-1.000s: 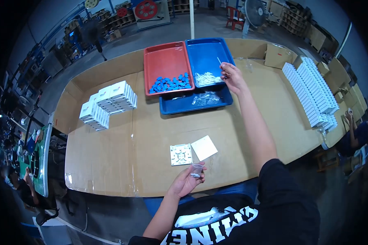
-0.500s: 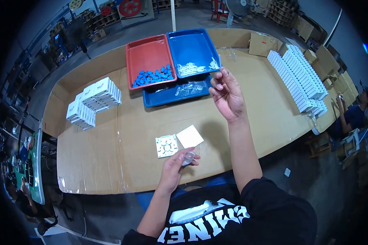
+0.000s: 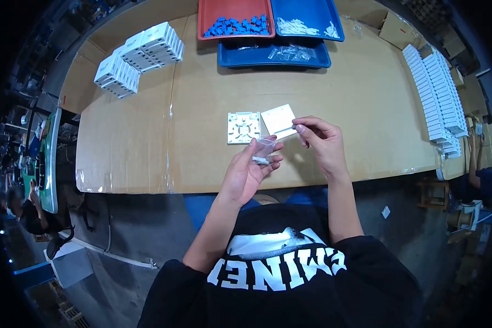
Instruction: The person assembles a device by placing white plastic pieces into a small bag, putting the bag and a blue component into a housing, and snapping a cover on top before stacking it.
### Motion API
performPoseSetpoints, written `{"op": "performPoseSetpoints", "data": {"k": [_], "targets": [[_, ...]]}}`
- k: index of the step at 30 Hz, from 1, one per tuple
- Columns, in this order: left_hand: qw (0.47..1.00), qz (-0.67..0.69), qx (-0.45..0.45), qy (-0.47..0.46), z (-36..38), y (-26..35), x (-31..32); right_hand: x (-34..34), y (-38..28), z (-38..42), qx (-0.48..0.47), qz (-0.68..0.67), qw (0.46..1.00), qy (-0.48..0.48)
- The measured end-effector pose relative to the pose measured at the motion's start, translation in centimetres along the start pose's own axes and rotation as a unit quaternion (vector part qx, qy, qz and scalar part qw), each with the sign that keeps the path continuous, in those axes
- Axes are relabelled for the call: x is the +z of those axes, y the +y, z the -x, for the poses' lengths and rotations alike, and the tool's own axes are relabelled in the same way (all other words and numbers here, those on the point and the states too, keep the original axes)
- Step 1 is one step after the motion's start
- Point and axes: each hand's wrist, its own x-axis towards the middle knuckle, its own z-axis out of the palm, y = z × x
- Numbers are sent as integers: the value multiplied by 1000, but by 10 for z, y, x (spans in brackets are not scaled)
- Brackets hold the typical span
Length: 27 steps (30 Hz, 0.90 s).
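My left hand [image 3: 250, 170] holds a small clear plastic bag [image 3: 264, 148] with a few white pieces at its bottom. My right hand [image 3: 322, 143] pinches a thin, slender piece [image 3: 284, 130] that points toward the bag's open top; its exact kind is hard to make out. Just beyond the hands, a white square tray with a round moulded centre [image 3: 244, 128] lies flat on the cardboard-covered table [image 3: 202, 158]. Beside it on the right is a plain white square plate [image 3: 277, 117], partly behind the thin piece.
A red tray [image 3: 202, 22] holds blue parts, and a blue tray [image 3: 339, 24] holds white sticks. Below them, another blue tray [image 3: 246, 59] has clear bags. White stacks stand left [image 3: 139, 52] and right [image 3: 437, 98]. People sit at both sides.
My right hand has come down from the blue tray to beside the bag, with the thin piece. The view has tilted downward. My left hand still holds the bag.
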Motion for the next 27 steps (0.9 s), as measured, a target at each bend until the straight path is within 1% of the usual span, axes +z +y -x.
{"op": "performPoseSetpoints", "data": {"k": [2,4,5,7,8,10,11,13,14,16,17,19,20,22,23,25,26,27], "targets": [[1000,12,-6,7,2,-2,-1,4,-7,1,4,27,1000,-2],[1000,-12,-23,-8,3,0,-1,10,-11,1,3,77,997,4],[1000,-11,-22,-4,4,1,0,9,-8,0,7,76,997,2],[998,-21,-52,-17,3,2,1,5,-2,-5,26,89,993,-78],[998,-21,-54,-14,3,0,1,5,-1,-6,29,87,993,-78],[998,-19,-66,-2,3,-6,-1,6,-3,-8,76,90,982,-147],[997,-18,-69,0,4,-7,-3,6,-2,-9,79,88,982,-146],[997,3,-72,9,5,-9,-4,7,-1,-12,43,153,963,-220],[997,3,-72,9,6,-9,-5,8,2,-13,43,152,963,-220],[998,-13,-65,17,6,-9,-6,11,11,-16,-43,121,961,-247],[998,-14,-66,18,7,-9,-7,9,11,-17,-42,120,961,-247],[997,-43,-61,28,7,-9,-8,6,5,-19,-23,166,944,-284],[997,-41,-61,29,9,-10,-9,6,1,-19,-22,166,944,-285],[996,-59,-61,40,9,-9,-9,6,-10,-21,29,233,918,-320],[996,-60,-60,39,9,-8,-8,7,-14,-21,27,234,918,-320],[992,-103,-49,47,10,-9,-6,9,-20,-20,-38,281,883,-374],[992,-102,-50,47,10,-11,-7,8,-19,-20,-36,282,883,-374],[993,-103,-42,44,9,-14,-8,7,-19,-21,-11,269,886,-378]]}}
